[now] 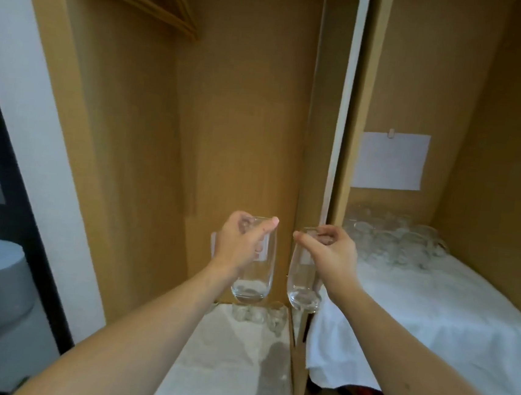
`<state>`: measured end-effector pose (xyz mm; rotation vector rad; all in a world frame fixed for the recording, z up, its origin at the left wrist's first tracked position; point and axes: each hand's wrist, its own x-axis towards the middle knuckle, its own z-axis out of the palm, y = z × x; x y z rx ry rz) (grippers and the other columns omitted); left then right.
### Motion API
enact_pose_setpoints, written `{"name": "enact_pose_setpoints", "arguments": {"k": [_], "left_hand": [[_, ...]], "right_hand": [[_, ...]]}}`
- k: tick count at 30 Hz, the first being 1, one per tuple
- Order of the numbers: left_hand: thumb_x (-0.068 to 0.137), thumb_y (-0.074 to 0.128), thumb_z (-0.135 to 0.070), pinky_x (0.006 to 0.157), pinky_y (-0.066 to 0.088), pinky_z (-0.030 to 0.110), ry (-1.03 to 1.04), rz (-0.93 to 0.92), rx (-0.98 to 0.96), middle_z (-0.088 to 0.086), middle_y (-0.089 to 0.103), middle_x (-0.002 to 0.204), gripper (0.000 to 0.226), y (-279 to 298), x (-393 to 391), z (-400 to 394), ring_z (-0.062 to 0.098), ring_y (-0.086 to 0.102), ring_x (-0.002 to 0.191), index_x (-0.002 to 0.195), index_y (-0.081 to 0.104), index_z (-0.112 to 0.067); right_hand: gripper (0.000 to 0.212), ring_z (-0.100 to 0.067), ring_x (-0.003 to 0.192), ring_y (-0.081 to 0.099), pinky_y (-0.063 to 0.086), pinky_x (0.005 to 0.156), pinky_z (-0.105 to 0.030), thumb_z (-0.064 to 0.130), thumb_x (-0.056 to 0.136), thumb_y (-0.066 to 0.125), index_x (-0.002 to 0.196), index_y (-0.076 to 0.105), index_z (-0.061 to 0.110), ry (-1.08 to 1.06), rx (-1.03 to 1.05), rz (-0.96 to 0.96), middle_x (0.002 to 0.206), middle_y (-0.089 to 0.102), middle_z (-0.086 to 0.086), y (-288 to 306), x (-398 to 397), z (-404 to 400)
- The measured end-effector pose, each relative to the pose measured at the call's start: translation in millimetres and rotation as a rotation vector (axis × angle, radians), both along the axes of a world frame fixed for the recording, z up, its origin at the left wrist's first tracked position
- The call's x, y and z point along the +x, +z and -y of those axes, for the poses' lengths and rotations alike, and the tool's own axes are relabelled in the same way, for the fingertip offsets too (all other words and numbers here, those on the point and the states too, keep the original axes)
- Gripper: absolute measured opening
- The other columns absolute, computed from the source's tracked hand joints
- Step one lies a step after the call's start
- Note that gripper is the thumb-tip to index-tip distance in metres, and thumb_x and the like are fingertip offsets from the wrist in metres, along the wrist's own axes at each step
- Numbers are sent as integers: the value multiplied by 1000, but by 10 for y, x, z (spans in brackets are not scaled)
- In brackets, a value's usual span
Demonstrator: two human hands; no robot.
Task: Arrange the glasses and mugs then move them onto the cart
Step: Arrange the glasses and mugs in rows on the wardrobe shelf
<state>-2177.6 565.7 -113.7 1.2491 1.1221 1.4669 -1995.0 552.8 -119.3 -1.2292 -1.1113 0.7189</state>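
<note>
- Near surface (230, 369): covered with a white cloth; a small group of clear glasses (254, 314) stands at its far edge, against the wooden panel.
- Right shelf (433, 309): draped with a white cloth; a cluster of clear glasses and mugs (398, 239) stands at its far end.

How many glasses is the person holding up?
2: one glass in the left hand, one glass in the right hand. More glassware sits blurry on the cloths below and right.
</note>
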Motion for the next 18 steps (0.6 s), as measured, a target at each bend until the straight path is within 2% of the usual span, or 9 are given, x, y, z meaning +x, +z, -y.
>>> {"name": "enact_pose_setpoints", "arguments": {"k": [5,11,16,18], "left_hand": [[61,86,-57,56,45,33,-64,-74,-5,3,65,82,58,-36,698,94,18,57,63,94,58,-19],[57,83,-71,61,48,40,-93,-149,9,9,64,80,63,-55,1516,240,21,58,65,88,57,-23],[74,80,-58,59,55,35,-122,-204,18,18,68,103,57,-37,2064,410,19,63,70,100,59,-13],[69,80,-62,56,52,32,-145,-189,14,18,67,101,61,-56,2233,423,18,62,68,100,58,-14]], "right_hand": [[51,-15,76,64,53,76,-31,43,63,90,101,63,22,-59,-30,-22,75,61,7,-83,745,232],[50,-12,66,60,53,72,-33,37,62,91,99,63,18,-164,-38,-28,65,56,9,-77,1516,531],[47,-9,67,62,53,72,-29,34,66,91,99,63,18,-229,-53,-2,69,59,8,-74,2052,716],[47,-8,64,59,51,69,-26,34,67,91,101,63,17,-233,-56,-4,70,58,6,-97,2220,773]]}}
